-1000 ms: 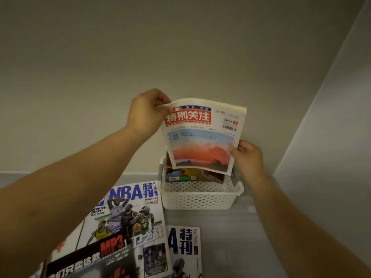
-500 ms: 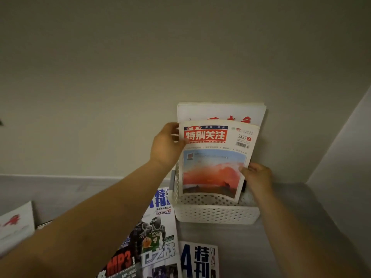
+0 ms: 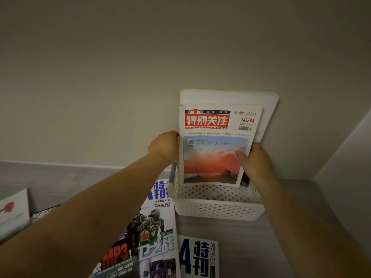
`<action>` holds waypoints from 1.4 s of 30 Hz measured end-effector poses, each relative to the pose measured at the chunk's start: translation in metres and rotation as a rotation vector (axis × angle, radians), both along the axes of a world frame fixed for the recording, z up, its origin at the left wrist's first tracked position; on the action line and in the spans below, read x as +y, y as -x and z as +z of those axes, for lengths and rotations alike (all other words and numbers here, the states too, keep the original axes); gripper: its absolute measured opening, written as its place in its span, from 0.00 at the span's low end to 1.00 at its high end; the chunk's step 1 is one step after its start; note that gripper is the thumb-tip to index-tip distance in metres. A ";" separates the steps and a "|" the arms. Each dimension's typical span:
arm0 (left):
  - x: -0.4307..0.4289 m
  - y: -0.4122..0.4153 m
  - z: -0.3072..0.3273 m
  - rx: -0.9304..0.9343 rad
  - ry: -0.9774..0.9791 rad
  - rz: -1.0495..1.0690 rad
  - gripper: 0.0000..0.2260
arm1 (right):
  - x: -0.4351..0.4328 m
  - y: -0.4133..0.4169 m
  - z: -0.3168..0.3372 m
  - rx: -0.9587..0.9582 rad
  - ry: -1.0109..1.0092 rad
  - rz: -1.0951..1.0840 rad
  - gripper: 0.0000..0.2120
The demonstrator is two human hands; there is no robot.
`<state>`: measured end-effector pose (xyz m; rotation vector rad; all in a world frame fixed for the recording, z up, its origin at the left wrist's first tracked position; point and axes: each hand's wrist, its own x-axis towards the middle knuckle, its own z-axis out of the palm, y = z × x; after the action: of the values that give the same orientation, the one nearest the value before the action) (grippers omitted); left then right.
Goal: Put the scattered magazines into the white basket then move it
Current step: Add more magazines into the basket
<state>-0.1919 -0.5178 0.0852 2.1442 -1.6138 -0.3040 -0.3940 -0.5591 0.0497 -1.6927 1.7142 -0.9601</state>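
Quick headcount: I'm seeing one white basket (image 3: 218, 209). Two magazines are standing in it, the red-title magazine (image 3: 213, 157) and a bigger white magazine (image 3: 268, 105) behind it. Five more are lying loose outside: the basketball magazine (image 3: 156, 223), the 2024 magazine (image 3: 198, 257), the MP3 magazine (image 3: 116, 257), the red-splash magazine (image 3: 12, 209) and a half-hidden magazine (image 3: 46, 212) poking out by my arm. That's making seven, plus my two hands, left hand (image 3: 163, 146) and right hand (image 3: 256, 159).

White perforated basket (image 3: 218, 209); magazine (image 3: 214, 145) with red masthead, orange sunset.
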 end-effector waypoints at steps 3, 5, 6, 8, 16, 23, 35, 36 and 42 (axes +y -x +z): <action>0.003 -0.006 -0.004 0.018 -0.009 0.008 0.16 | 0.001 -0.001 0.000 -0.021 -0.027 -0.013 0.18; 0.010 -0.012 -0.007 0.025 -0.012 0.010 0.17 | 0.006 -0.001 0.000 -0.037 -0.031 -0.012 0.18; 0.015 -0.015 -0.008 0.037 -0.015 0.010 0.17 | 0.010 -0.001 0.000 -0.024 -0.026 -0.011 0.19; 0.027 -0.021 -0.008 0.080 -0.010 0.008 0.17 | 0.019 -0.002 0.002 0.018 -0.004 -0.018 0.21; 0.159 -0.049 -0.029 0.275 0.063 -0.029 0.14 | 0.122 -0.026 -0.004 -0.005 0.118 0.057 0.19; 0.324 -0.088 -0.111 -0.057 -0.204 0.000 0.29 | 0.240 -0.079 -0.060 -0.117 -0.379 0.339 0.21; 0.345 -0.095 -0.136 -0.125 -0.353 -0.021 0.59 | 0.277 -0.094 -0.055 -0.403 -0.869 0.228 0.18; 0.345 -0.095 -0.138 -0.129 -0.337 -0.022 0.59 | 0.277 -0.091 -0.054 -0.391 -0.903 0.228 0.20; 0.345 -0.095 -0.139 -0.116 -0.328 -0.042 0.59 | 0.279 -0.098 -0.049 -0.270 -0.942 0.262 0.20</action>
<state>-0.0974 -0.1728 -0.0535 2.4100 -1.7782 -0.4956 -0.2955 -0.2800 0.0007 -1.0481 1.3721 -0.1636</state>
